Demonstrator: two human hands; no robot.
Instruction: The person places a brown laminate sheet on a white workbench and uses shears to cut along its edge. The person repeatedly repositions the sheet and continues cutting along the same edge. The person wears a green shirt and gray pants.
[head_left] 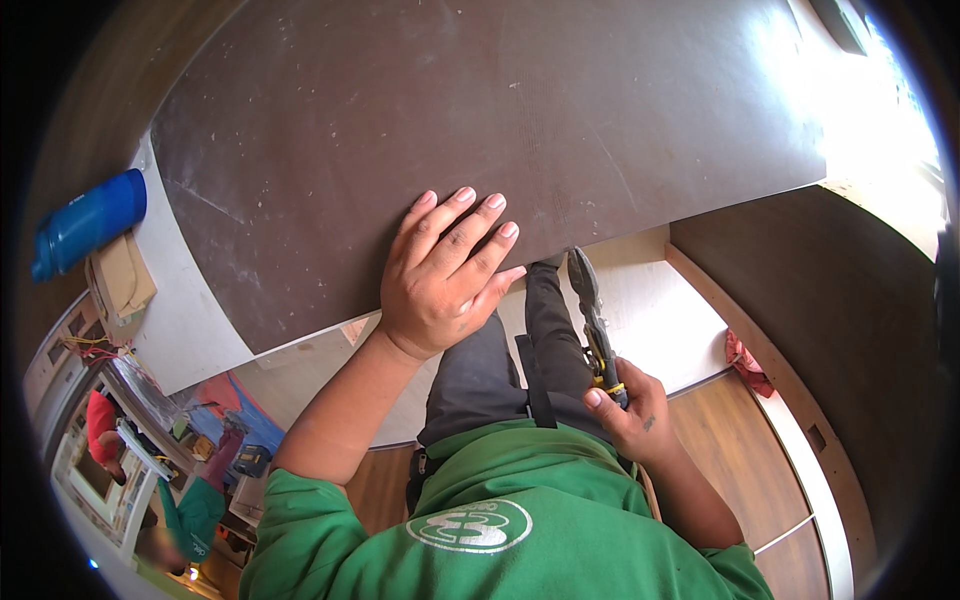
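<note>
A large dark brown sheet [360, 130], scuffed with pale specks and scratches, stretches across the upper view in front of me. My left hand [445, 270] lies palm down on it by the near edge, fingers stretched out and holding nothing. Lower and to the right, my right hand [638, 412] is closed around the black and yellow handles of a pair of tin snips [590, 310]. Their dark jaws point up toward the sheet's near edge; whether they touch it I cannot tell.
On the left, a blue bottle [90, 222] stands beside tan blocks [125, 275] on a white surface [185, 325]. A curved dark panel [830, 310] rises at right, near a red cloth [748, 365]. Two people [103, 430] are at lower left. Wood-look flooring [735, 440] lies below.
</note>
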